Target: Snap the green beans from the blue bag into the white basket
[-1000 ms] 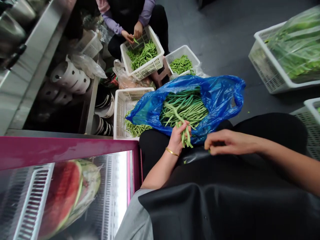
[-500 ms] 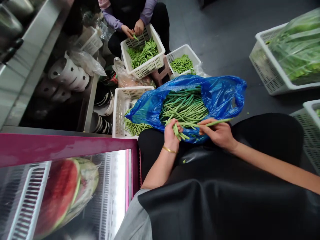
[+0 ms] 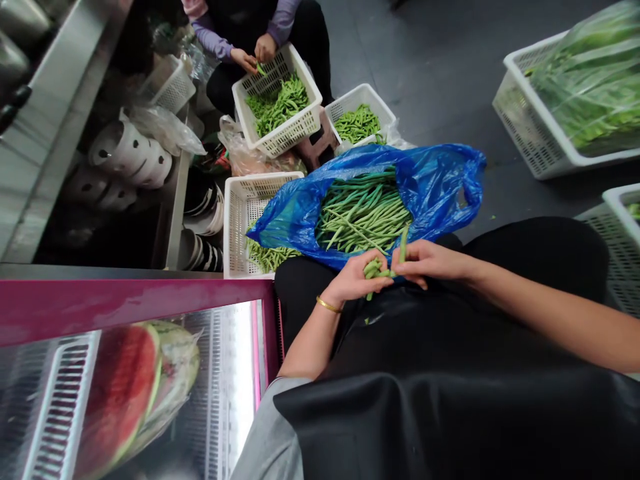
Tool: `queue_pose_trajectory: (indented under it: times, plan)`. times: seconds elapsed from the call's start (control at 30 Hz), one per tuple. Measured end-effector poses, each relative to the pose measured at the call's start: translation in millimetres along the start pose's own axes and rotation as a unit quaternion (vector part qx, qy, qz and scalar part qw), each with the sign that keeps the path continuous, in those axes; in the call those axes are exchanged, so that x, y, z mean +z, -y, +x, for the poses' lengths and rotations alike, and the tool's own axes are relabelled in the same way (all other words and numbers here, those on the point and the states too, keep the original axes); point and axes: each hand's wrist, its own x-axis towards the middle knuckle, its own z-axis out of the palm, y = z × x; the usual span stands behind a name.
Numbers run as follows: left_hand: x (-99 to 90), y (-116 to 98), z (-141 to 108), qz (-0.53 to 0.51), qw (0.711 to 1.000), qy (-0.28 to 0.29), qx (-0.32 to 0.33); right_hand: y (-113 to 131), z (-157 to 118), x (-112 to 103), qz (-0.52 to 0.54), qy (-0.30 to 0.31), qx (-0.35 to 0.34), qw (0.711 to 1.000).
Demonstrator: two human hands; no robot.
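Several short pieces of green bean lie in the curled fingers of my left hand, which has a gold bangle at the wrist. Close against it, my right hand pinches a long green bean that points upward from the fingertips. Both hands are over my lap, at the near edge of a blue plastic bag. Inside the bag's opening lies a heap of long green beans. To the left, a white basket holds broken bean pieces, partly covered by the bag.
Across from me a person's hands work over a white basket of green pods. Another white basket of beans stands beside it. A magenta-framed glass case with cut watermelon is at my left. Crates with bagged greens stand right.
My hands have come together, the left moving right and the right moving left. The long bean, stretched sideways between them before, now stands upright in my right fingers. The view has shifted slightly.
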Motion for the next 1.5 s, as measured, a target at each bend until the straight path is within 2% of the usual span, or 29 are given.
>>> queue_pose_trajectory:
  times: [0.07,0.1,0.13,0.2,0.27,0.37,0.43,0.5,0.6,0.63,0.7,0.77,0.8,0.87,0.93,1.0,1.03,1.07,1.1,1.13,1.17,1.23,1.27,1.3,1.37,1.43,1.5]
  plan:
    - [-3.6,-3.8,-2.9,-0.017,1.0,0.004,0.004,-7.5,-9.3,8.2,0.118,0.145,0.029,0.982]
    - [-4.1,-4.6,-2.4,-0.04,0.999,-0.023,0.012,-10.2,-11.7,11.9,0.151,0.187,0.031,0.97]
    - [-3.4,-4.7,-0.7,-0.069,0.995,-0.062,0.022,-11.9,-12.1,15.1,0.163,0.196,0.029,0.967]
    - [1.7,-3.8,5.0,-0.125,0.982,-0.136,0.035,-11.9,-6.7,19.4,0.134,0.133,0.02,0.982]
    - [9.3,-2.5,10.9,-0.146,0.974,-0.169,0.042,-9.0,3.7,22.0,0.065,0.041,0.02,0.997]
    - [16.8,-0.6,15.9,-0.087,0.977,-0.183,0.066,-3.8,16.5,24.7,-0.05,-0.005,0.047,0.998]
    - [16.4,1.3,15.7,-0.031,0.978,-0.189,0.08,-1.2,16.5,23.6,-0.153,-0.017,0.058,0.986]
    - [13.2,3.7,13.0,0.011,0.983,-0.163,0.079,1.3,8.5,17.8,-0.318,-0.072,0.033,0.945]
    - [8.9,6.2,5.9,0.032,0.994,-0.079,0.064,5.0,-10.5,2.8,-0.528,-0.164,-0.086,0.829]
    - [8.4,6.3,3.3,0.037,0.996,-0.061,0.06,5.9,-15.9,-2.1,-0.561,-0.156,-0.126,0.803]
    - [9.6,6.0,-1.3,0.047,0.996,-0.056,0.056,7.2,-22.3,-8.7,-0.583,-0.083,-0.178,0.788]
    - [13.6,6.5,-4.2,0.045,0.995,-0.07,0.054,7.8,-21.5,-8.3,-0.559,-0.033,-0.19,0.807]
    - [16.7,7.5,-4.8,0.035,0.996,-0.069,0.051,7.8,-18.9,-5.2,-0.526,-0.03,-0.186,0.83]
    - [23.7,11.6,-3.6,0.0,0.998,-0.057,0.041,6.7,-11.5,5.6,-0.402,-0.057,-0.156,0.9]
    - [29.0,17.7,0.0,-0.038,0.997,-0.054,0.034,3.5,-5.9,16.6,-0.202,-0.127,-0.109,0.965]
    - [28.4,23.6,4.4,-0.074,0.993,-0.088,0.025,-0.9,-7.1,18.8,-0.013,-0.17,-0.061,0.983]
    - [24.9,25.7,6.1,-0.093,0.99,-0.109,0.016,-2.9,-10.4,14.5,0.034,-0.152,-0.035,0.987]
    - [19.3,27.2,7.3,-0.115,0.985,-0.126,0.003,-4.1,-14.8,6.6,0.034,-0.11,-0.006,0.993]
    - [12.0,27.7,8.1,-0.14,0.98,-0.138,-0.008,-4.4,-19.1,-4.1,-0.016,-0.057,0.029,0.998]
    - [3.6,27.3,8.5,-0.169,0.974,-0.149,-0.014,-3.7,-22.0,-16.3,-0.106,-0.013,0.066,0.992]
    - [-5.0,26.2,8.7,-0.199,0.967,-0.158,-0.017,-2.2,-22.2,-28.2,-0.222,0.0,0.096,0.97]
    - [-20.1,22.1,9.7,-0.25,0.951,-0.181,-0.012,1.4,-10.8,-45.5,-0.44,-0.06,0.102,0.89]
    - [-25.5,19.6,10.7,-0.264,0.944,-0.196,-0.01,2.5,0.9,-49.1,-0.515,-0.094,0.094,0.847]
    - [-29.3,17.2,12.3,-0.269,0.94,-0.21,-0.013,2.6,15.4,-49.3,-0.564,-0.108,0.089,0.814]
    - [-32.9,14.1,17.4,-0.257,0.937,-0.237,-0.019,-0.2,46.4,-42.2,-0.618,-0.089,0.116,0.772]
    - [-34.2,15.2,25.3,-0.235,0.932,-0.277,-0.006,-5.3,69.1,-32.7,-0.642,-0.058,0.153,0.749]
    - [-35.5,20.7,35.8,-0.225,0.918,-0.326,0.011,-9.7,75.6,-27.0,-0.647,-0.057,0.15,0.745]
